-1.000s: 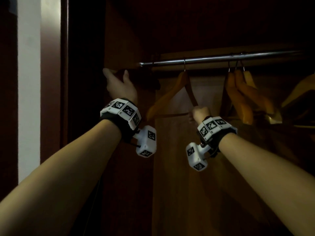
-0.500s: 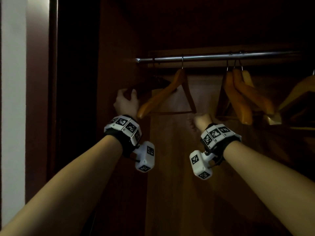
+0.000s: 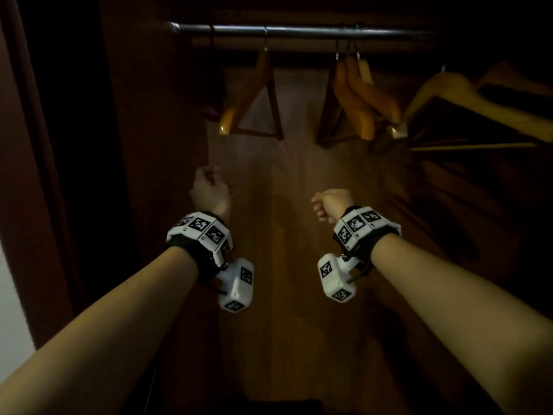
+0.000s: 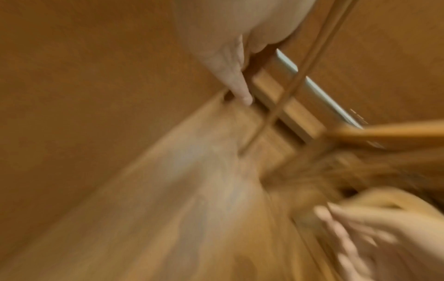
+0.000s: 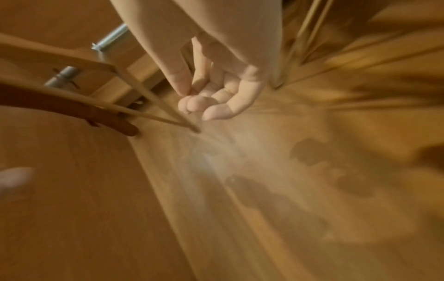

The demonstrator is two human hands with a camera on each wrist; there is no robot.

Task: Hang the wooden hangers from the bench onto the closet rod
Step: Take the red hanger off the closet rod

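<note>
A metal closet rod (image 3: 299,30) runs across the top of the closet. A dark wooden hanger (image 3: 211,110) hangs at its left end, with a light wooden hanger (image 3: 254,100) just right of it. My left hand (image 3: 209,190) is well below both, fingers loosely curled and empty; the left wrist view shows its thumb (image 4: 235,81) straight. My right hand (image 3: 329,205) is level with it below the light hanger, fingers loosely curled on nothing (image 5: 211,95). In the right wrist view the light hanger (image 5: 134,83) and the dark hanger (image 5: 72,108) hang free.
A tight bunch of light hangers (image 3: 359,97) hangs mid-rod, and more hangers (image 3: 466,97) lie tilted at the far right. The closet's side wall (image 3: 155,145) stands close on the left and its back panel (image 3: 299,265) is straight ahead. The bench is out of view.
My left hand let go of the dark hanger and my right hand released the light hanger's bottom bar. Both hands dropped well below the hangers, which now hang free.
</note>
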